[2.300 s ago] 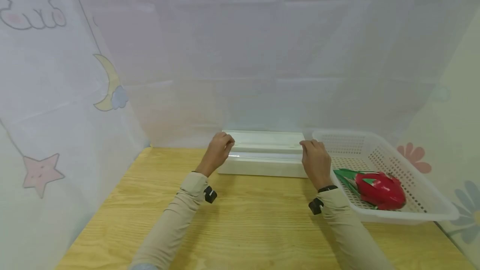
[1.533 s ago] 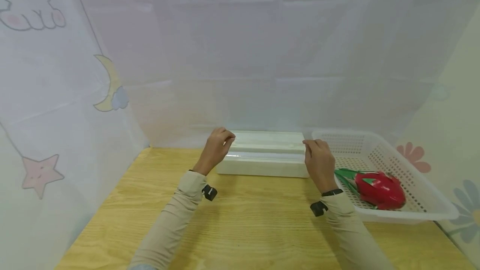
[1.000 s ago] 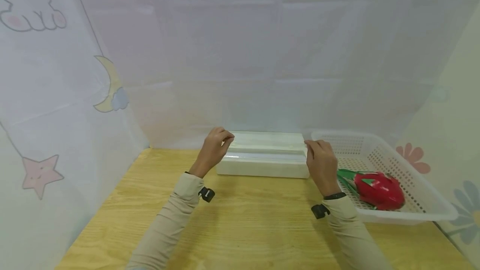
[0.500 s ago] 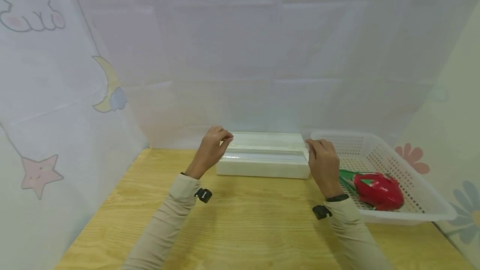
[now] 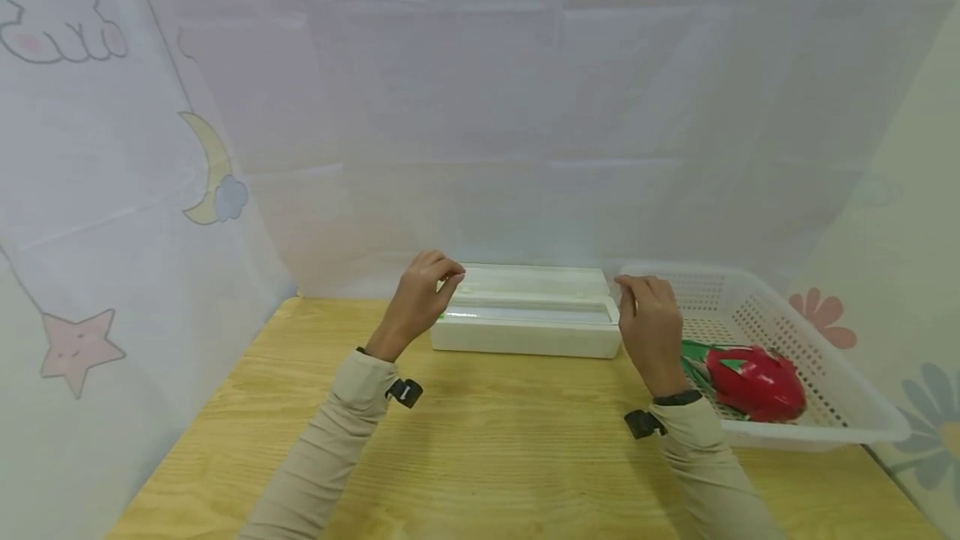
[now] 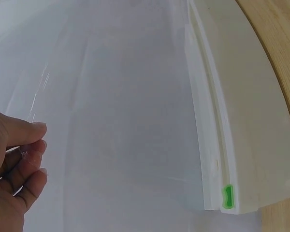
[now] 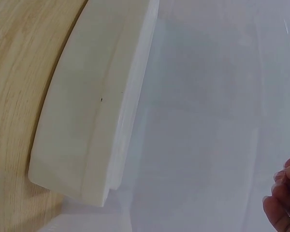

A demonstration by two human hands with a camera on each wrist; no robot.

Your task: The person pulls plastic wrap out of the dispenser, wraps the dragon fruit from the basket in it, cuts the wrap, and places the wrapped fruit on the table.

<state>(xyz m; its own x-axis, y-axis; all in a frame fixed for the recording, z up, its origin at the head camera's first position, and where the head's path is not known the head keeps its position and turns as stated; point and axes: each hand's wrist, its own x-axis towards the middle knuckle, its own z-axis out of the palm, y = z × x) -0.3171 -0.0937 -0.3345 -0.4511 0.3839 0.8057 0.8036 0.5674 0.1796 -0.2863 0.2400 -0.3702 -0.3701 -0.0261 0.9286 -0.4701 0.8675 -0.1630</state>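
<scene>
A long white cling film dispenser [image 5: 525,338] sits on the wooden table against the back wall, its hinged lid [image 5: 532,280] raised at the rear. My left hand [image 5: 422,294] is above the left end of the box, thumb and fingertips pinching the edge of clear cling film [image 6: 33,99]. The film shows only as thin glossy streaks and crumples between those fingers. At the right end, my right hand [image 5: 651,325] has thumb and fingertips pressed together in a pinch; the film there is nearly invisible. A green slider [image 6: 228,196] marks the left end of the dispenser.
A white perforated plastic basket [image 5: 862,407] stands at the right, close beside the right hand. In it lies a red dragon fruit [image 5: 757,382] with green leaves. Printed sheets cover the walls behind the wooden table [image 5: 495,440].
My hands have drifted apart, the left one leftward and slightly up, the right one rightward. More of the slot beneath the lid shows now. The box and basket stay in place.
</scene>
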